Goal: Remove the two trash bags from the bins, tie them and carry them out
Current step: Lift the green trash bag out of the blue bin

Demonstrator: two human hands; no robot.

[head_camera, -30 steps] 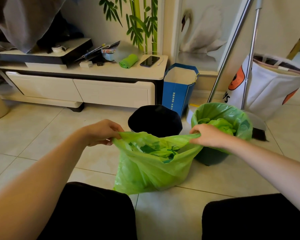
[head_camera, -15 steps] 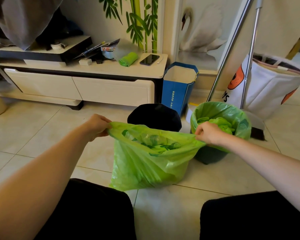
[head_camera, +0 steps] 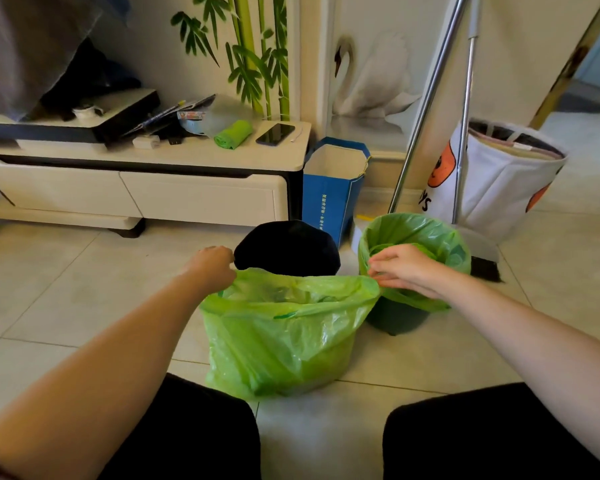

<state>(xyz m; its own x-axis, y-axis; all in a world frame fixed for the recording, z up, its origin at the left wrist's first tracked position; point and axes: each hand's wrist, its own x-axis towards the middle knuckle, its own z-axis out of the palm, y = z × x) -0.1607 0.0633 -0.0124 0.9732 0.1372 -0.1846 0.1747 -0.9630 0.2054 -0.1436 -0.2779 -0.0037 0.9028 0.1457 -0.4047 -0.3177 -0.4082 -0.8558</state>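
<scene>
A full green trash bag (head_camera: 284, 337) stands on the tiled floor between my knees, its mouth stretched wide. My left hand (head_camera: 212, 268) grips the bag's left rim. My right hand (head_camera: 404, 268) pinches the right rim. Behind the bag sits a dark bin (head_camera: 286, 247) with no liner visible. To its right stands a second bin (head_camera: 400, 317) still lined with a green bag (head_camera: 440, 237) that holds crumpled green waste.
A low white TV cabinet (head_camera: 201, 199) runs along the wall at the left, with a green roll (head_camera: 232, 133) and a phone (head_camera: 275, 134) on top. A blue paper bag (head_camera: 329, 199), broom handles (head_camera: 426, 105), a dustpan (head_camera: 478, 244) and a white fabric basket (head_camera: 499, 181) stand behind the bins.
Both hands have pulled the bag's rim further apart and slightly up, flattening the mouth. The bag stays on the floor in the same spot.
</scene>
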